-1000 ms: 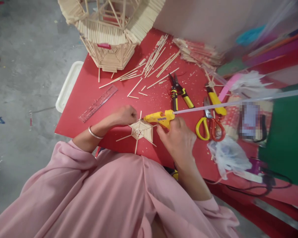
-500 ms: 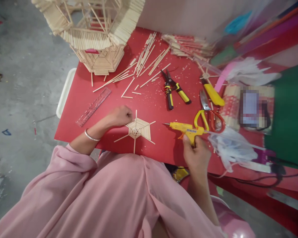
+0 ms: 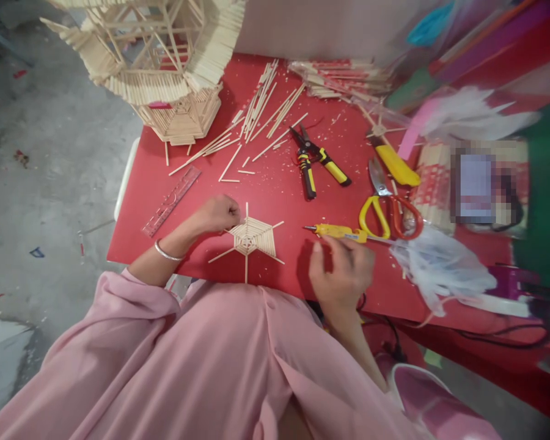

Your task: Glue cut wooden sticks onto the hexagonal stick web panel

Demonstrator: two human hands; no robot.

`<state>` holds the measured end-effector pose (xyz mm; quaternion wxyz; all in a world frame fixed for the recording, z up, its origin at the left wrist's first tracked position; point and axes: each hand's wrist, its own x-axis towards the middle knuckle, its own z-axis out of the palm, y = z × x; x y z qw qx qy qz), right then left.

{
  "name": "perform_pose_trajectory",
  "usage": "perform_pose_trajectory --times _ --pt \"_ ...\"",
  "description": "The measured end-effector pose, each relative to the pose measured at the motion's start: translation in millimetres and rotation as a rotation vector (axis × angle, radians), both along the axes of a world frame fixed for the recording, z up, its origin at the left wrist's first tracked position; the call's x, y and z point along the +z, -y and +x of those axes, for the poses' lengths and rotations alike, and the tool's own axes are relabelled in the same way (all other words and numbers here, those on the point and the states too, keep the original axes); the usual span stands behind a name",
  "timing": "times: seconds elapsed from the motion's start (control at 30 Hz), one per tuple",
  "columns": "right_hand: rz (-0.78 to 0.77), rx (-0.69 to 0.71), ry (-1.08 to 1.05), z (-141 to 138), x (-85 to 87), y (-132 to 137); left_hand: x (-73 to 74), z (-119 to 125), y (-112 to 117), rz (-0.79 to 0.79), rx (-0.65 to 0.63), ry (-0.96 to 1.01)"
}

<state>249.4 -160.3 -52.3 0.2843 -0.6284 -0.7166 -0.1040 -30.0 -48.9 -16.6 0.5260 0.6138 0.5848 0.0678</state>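
My left hand [image 3: 220,212] is closed in a fist on the red table, at the upper left edge of a web-like hexagonal stick piece [image 3: 249,238]. What its fingers hold, if anything, is hidden. The piece lies flat, with sticks layered between its spokes on the upper and right sides and bare spokes at the lower left. My right hand [image 3: 341,272] is apart from the yellow hot glue gun [image 3: 341,231], just in front of it, thumb and fingers spread loosely. The glue gun rests on the table, its nozzle toward the left.
Behind lie loose sticks [image 3: 259,107], pruning shears [image 3: 318,160] and a clear ruler [image 3: 172,201]. A stick-built pavilion model [image 3: 183,122] stands at the back left. On the right are scissors [image 3: 379,183], a yellow-handled tool [image 3: 396,164], plastic bags [image 3: 440,263] and packed sticks [image 3: 433,183].
My right hand has let go of the glue gun, which now lies on the table, and has drawn slightly left. The left hand stays in place; the view has shifted a little.
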Motion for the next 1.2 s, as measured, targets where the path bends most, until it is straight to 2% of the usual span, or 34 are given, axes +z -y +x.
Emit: perform_pose_trajectory --times 0.17,0.27,0.47,0.67,0.97,1.03,1.2 --pt "-0.108 0.441 -0.07 -59.1 1.3 -10.7 -6.0 -3.8 1.4 -0.007 0.009 0.066" --pt "-0.153 0.557 -0.082 -72.8 -3.6 -18.5 -11.3 -7.8 2.5 -0.003 0.033 0.11" --pt "-0.282 0.565 -0.104 -70.3 -15.7 -22.3 -15.2 -10.4 1.2 0.002 0.029 0.134" --pt "-0.286 0.603 -0.078 -70.3 -20.3 -20.1 -12.8 -10.6 2.0 -0.007 0.042 0.161" --pt "-0.253 0.6 -0.064 -71.4 -19.1 -20.7 -21.8 -12.4 6.2 0.056 0.049 0.175" --pt "-0.254 0.598 -0.066 -71.4 -19.2 -20.7 -21.5 -18.2 7.5 0.109 0.03 0.197" --pt "-0.256 0.594 -0.064 -71.0 -20.5 -20.5 -24.1 -38.8 11.7 0.411 -0.141 0.265"
